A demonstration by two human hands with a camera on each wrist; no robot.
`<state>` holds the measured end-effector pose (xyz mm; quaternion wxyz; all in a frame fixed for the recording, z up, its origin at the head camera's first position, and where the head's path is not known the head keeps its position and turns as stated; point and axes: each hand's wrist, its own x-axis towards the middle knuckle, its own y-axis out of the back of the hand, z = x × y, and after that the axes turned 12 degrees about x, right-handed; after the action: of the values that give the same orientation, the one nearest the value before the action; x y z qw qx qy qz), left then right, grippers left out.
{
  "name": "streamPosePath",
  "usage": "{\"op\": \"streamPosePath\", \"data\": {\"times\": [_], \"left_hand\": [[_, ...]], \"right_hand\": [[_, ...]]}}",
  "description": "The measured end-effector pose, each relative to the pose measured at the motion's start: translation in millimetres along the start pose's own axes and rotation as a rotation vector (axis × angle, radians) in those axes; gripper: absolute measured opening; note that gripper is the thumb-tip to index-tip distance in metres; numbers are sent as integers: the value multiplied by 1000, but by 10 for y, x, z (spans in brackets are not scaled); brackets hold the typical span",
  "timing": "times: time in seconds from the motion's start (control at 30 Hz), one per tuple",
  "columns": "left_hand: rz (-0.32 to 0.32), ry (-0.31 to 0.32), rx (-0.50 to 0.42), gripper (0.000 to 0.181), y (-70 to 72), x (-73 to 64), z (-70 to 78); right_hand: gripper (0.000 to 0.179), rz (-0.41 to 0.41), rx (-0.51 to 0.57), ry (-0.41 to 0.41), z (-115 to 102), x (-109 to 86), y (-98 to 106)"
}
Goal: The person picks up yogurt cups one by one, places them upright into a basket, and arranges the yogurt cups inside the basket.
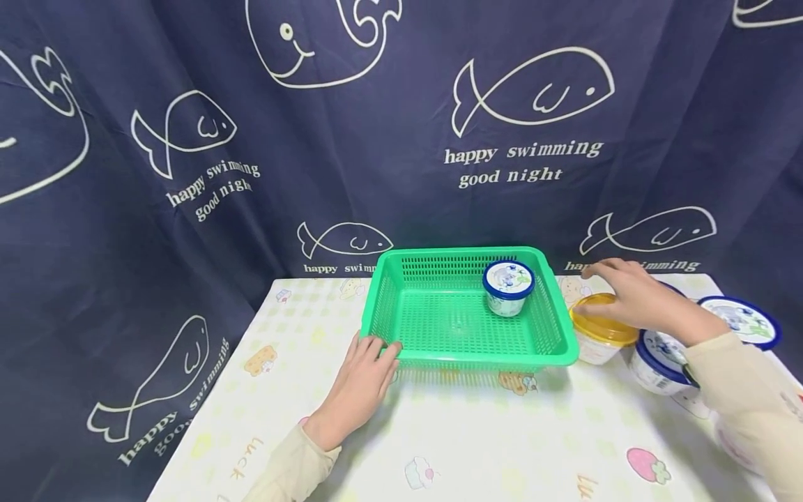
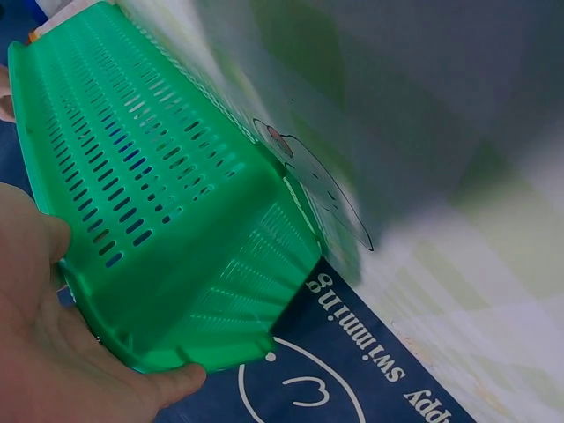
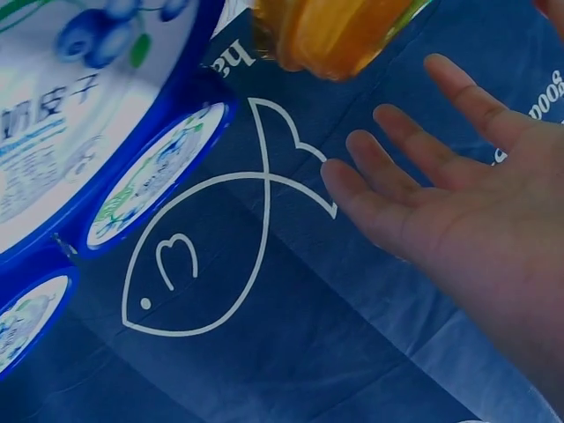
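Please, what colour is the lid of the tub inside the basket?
The lid is white with a coloured print and blue edge; best in the head view.

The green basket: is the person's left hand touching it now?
Touching: the left wrist view shows the left hand gripping the green basket by its rim.

At the left fingers (image 1: 374,345), a green basket (image 1: 439,314) of smooth, slightly glossy, perforated plastic. Nearest the right fingers (image 3: 425,146), a yellow-lidded tub (image 1: 599,336): smooth plastic, the lid glossy and translucent. To their right, blue-lidded tubs (image 1: 659,362) of smooth plastic with printed lids. Behind the fingers, a curtain (image 1: 351,153) of matt, softly creased cloth. Beneath them, a table (image 1: 495,439) with a smooth printed covering, cloth or plastic not distinguishable.
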<state>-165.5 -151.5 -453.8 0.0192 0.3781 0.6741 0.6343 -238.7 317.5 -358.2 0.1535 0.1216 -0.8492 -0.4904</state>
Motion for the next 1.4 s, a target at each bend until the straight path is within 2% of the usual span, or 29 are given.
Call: {"op": "streamPosePath", "data": {"times": [0.17, 0.43, 0.77, 1.03, 1.4], "left_hand": [[-9, 13, -5, 32, -22, -39, 20], [-43, 29, -8, 36, -15, -16, 25], [-3, 9, 7, 33, -20, 2, 11], [-17, 16, 2, 35, -9, -23, 27], [-1, 14, 5, 32, -22, -8, 16]], "right_hand": [[64, -3, 11, 4, 23, -81, -45], [68, -18, -4, 19, 52, -132, -94], [78, -18, 28, 17, 63, -153, -203], [76, -55, 49, 0, 81, -177, -300], [72, -35, 39, 25, 76, -150, -294]]}}
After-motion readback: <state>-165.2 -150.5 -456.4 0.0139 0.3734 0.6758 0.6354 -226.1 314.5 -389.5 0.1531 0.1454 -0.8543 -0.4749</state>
